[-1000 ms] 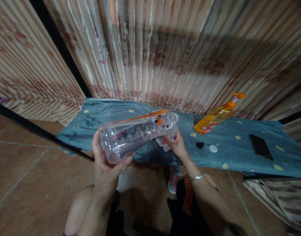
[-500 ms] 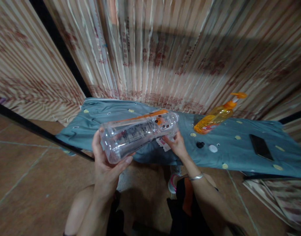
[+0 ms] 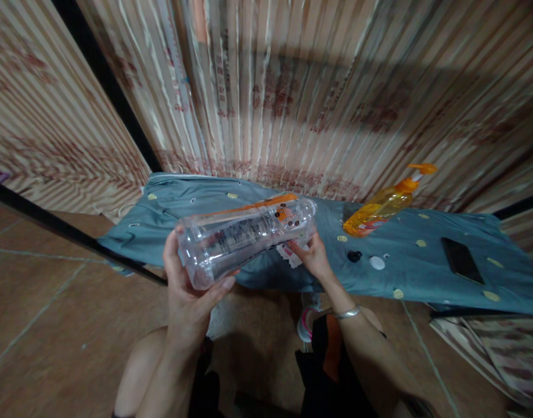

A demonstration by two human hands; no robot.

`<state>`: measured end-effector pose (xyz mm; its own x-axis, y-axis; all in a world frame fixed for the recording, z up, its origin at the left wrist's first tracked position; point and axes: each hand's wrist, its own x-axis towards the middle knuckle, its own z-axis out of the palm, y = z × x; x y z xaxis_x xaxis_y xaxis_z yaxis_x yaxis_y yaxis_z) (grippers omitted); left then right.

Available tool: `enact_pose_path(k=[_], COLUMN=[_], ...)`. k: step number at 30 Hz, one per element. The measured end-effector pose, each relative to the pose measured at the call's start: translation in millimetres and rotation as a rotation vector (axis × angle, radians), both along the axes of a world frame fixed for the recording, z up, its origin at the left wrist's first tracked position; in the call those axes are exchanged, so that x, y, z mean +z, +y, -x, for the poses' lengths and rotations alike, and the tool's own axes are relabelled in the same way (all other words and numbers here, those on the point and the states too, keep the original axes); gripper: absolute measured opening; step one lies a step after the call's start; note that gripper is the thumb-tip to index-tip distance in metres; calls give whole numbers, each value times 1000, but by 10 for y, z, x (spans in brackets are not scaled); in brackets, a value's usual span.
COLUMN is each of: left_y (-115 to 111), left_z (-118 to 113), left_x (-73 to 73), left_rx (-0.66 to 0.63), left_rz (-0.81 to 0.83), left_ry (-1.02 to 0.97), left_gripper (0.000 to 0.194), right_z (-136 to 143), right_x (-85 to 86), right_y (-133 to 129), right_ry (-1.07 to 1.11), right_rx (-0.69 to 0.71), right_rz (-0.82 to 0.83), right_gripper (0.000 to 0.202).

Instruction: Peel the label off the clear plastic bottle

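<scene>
A clear plastic bottle (image 3: 240, 241) lies tilted in the air over the bench, its base toward me at the left and its neck at the upper right. It bears dark print and an orange patch. My left hand (image 3: 192, 290) is wrapped round its base end, thumb along the underside. At the neck end my right hand (image 3: 313, 255) is closed against the bottle, some fingers hidden behind it. A crumpled white and pink piece of paper (image 3: 291, 255) shows by my right fingertips; whether they pinch it I cannot tell.
On the blue cloth-covered bench (image 3: 266, 276) stand a yellow pump bottle (image 3: 380, 209), a small black cap-like piece (image 3: 354, 256), a white round lid (image 3: 377, 263) and a black phone (image 3: 462, 260). A striped curtain (image 3: 292, 104) hangs behind. Black bars (image 3: 105, 87) slant down at the left.
</scene>
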<state>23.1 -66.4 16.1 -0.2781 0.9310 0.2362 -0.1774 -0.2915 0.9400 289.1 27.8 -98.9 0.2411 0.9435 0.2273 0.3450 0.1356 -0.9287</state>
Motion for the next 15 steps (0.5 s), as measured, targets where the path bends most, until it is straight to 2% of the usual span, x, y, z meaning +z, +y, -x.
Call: enact_pose_path(k=[5,15], left_y=[-7,-22], left_z=[-11,-25], left_x=[25,47], left_rx=[-23,-18], left_rz=[39,52], left_ry=[-89,-78], left_gripper=[103,101], right_z=[3,-5], right_x=[11,0], right_y=[-2,2], right_ry=[4,-21], right_rx=[-1,-3], right_rz=[13,-2], right_gripper=[66,68])
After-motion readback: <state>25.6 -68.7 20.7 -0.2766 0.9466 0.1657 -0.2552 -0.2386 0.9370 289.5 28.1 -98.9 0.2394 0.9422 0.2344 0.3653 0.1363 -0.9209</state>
